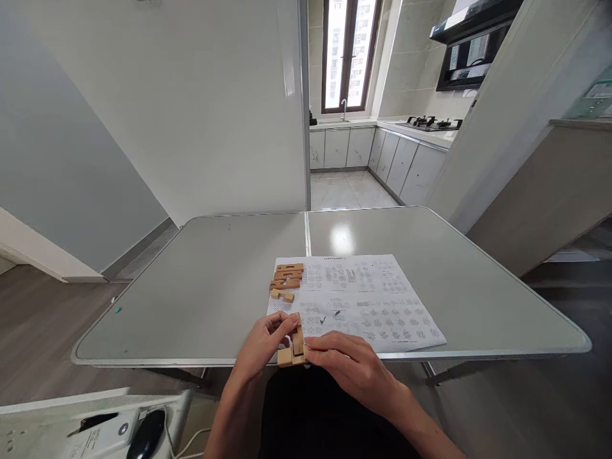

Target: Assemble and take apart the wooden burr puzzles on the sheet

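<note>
Close to the table's front edge, both my hands are closed around notched wooden puzzle pieces that meet between them. My left hand (262,344) pinches the upper end of an upright darker wooden piece (298,340). In my right hand (351,360), the fingertips press on the right end of a lighter notched wooden piece (285,357), which lies crosswise against the darker one. Fingers hide part of the joint. Beyond the hands, several brown slotted wooden pieces (288,275) lie stacked in rows on a printed paper sheet (406,319), with a lighter notched piece (282,296) nearest me.
The sheet carries rows of small diagrams and two small dark marks. It lies on a grey folding table (229,274) with a metal rim. At lower left, a white surface holds a black mouse (147,433), a white box (108,437) and a cable. A kitchen lies beyond.
</note>
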Available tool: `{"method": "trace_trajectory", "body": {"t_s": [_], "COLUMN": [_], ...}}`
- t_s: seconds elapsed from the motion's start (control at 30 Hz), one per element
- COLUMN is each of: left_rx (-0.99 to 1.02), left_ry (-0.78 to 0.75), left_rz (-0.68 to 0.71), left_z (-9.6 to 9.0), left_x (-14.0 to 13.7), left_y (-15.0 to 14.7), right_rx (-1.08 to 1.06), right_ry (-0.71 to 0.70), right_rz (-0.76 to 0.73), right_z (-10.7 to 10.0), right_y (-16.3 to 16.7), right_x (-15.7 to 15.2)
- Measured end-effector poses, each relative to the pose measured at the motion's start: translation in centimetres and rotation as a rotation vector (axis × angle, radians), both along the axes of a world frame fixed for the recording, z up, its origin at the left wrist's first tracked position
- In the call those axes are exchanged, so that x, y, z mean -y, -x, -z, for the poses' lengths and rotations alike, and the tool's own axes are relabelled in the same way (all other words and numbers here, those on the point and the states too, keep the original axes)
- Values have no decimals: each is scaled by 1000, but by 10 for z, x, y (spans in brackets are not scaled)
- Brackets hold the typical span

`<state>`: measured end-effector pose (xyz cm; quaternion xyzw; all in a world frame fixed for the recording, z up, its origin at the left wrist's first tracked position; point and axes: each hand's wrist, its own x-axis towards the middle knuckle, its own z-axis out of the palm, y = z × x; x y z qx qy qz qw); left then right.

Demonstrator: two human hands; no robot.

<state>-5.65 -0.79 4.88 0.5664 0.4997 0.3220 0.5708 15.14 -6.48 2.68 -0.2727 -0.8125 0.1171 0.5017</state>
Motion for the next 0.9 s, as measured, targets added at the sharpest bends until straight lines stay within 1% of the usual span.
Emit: {"method": "trace_trajectory", "body": {"t_s": [0.2,0.33,0.47,0.53,0.6,0.73,0.83,0.9], "left_rx": [12,-110,-255,-357,-460,-623,-715,-772], "left_ry": [-27,-118,-217,-259,-273,-252,-227,-213], "left_rz": [-33,-157,-305,-387,-436,-455,-445,-436], "left_z": [4,9,14,18,24,33,33,32], "left_x": [-1,-5,-7,-10,-14,-26,-32,-33], "left_y": [-8,-10,-4,2,9,18,20,19], "right_rx": [-52,-105,-113,-83,-23,86,164,216], "right_ry": [-54,-40,65,142,230,391,443,453], "right_rz": [10,38,85,114,153,266,351,374], "right_z": [4,9,15,20,26,38,40,40], "right_y": [0,2,5,6,6,9,16,23], "right_x": [1,3,2,-3,-9,-28,-46,-57]}}
